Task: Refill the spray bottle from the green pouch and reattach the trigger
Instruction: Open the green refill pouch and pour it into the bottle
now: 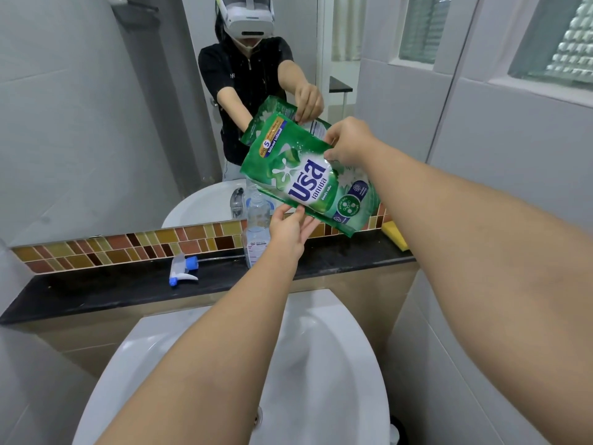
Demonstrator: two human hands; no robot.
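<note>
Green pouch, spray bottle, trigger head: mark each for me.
green pouch (305, 181): head view, printed front panel.
spray bottle (256, 220): head view, clear body below open neck.
trigger head (183, 270): head view, white-and-blue sprayer body lying on ledge.

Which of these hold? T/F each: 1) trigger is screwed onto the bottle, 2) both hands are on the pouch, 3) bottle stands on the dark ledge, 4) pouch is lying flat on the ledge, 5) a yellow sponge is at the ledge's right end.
1) False. The spray trigger lies on the ledge, left of the open-necked bottle.
2) True. The left hand supports the green pouch from below; the right hand pinches its upper edge.
3) True.
4) False. It is held in the air, tilted, above the bottle.
5) True. Yellow sponge.
</note>
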